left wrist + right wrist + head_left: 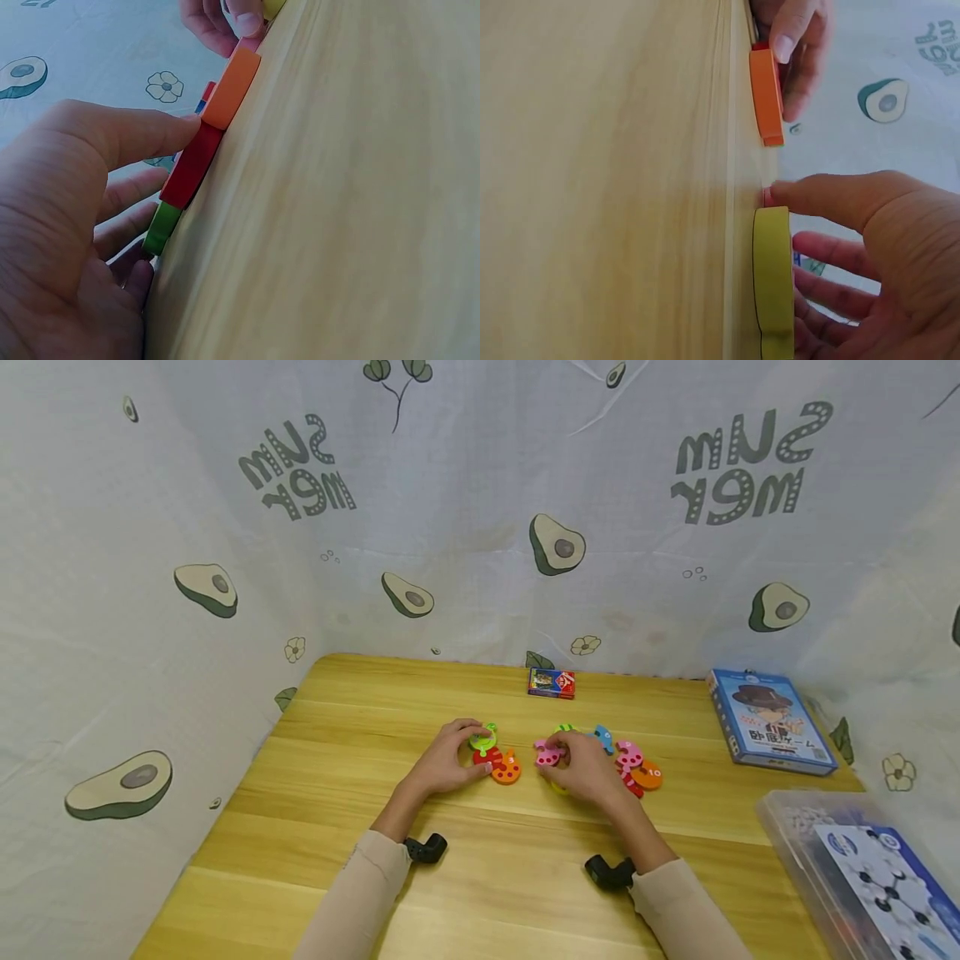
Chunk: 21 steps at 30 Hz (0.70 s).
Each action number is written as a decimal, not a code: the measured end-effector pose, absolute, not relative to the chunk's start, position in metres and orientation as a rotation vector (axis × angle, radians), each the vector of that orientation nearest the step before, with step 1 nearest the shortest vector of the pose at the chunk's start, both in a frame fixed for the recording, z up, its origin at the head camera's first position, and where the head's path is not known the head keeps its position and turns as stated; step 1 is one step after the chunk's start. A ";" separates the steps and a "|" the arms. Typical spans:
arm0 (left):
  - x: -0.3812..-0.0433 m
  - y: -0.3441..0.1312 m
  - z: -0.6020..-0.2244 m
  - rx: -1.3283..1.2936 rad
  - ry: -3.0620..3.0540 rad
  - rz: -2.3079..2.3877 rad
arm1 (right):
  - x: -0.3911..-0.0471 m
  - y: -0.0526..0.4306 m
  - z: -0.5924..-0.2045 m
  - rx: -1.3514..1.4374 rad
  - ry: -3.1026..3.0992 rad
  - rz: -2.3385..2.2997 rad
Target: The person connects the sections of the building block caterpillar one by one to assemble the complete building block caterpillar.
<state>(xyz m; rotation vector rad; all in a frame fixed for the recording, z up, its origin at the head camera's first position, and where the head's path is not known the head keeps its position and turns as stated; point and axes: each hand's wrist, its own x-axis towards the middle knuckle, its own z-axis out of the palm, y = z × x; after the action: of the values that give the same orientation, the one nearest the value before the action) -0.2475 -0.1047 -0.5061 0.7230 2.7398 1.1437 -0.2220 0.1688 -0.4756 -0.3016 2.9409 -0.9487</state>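
Observation:
In the head view my left hand [442,764] is around a joined group of flat puzzle pieces: a green one [483,741], a red one [487,757] and an orange one with dots [507,769]. Its thumb [161,139] presses the red piece's near edge beside the orange piece, while other fingers reach the green side. To the right, my right hand [588,768] pinches a pink dotted piece [549,754] between thumb and fingers. A yellow piece [772,277] lies under that hand, mostly hidden in the head view. A gap separates pink from orange.
Right of my right hand lie a blue piece [604,739], a pink piece [628,752], an orange piece [647,775] and a red piece [633,785]. A small card box [551,683] is at the back. A blue box [772,722] and a clear plastic case [795,860] stand right.

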 end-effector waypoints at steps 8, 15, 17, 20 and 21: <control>-0.248 -0.105 -0.508 0.686 2.746 1.142 | -0.222 0.166 -0.477 -0.290 2.963 -0.940; -0.249 -0.102 -0.510 0.670 2.780 1.102 | -0.222 0.166 -0.474 -0.320 2.951 -0.975; -0.249 -0.103 -0.510 0.672 2.765 1.112 | -0.222 0.165 -0.474 -0.338 2.947 -0.981; -0.249 -0.104 -0.510 0.680 2.747 1.123 | -0.223 0.163 -0.472 -0.366 2.941 -0.983; -0.249 -0.104 -0.510 0.684 2.744 1.125 | -0.223 0.162 -0.472 -0.375 2.936 -0.989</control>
<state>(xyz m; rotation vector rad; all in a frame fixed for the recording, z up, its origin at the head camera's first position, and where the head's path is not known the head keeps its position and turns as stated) -0.2492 -0.1037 -0.5100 0.6839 2.7442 1.1249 -0.2227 0.1616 -0.4715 -0.3750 2.9359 -0.9891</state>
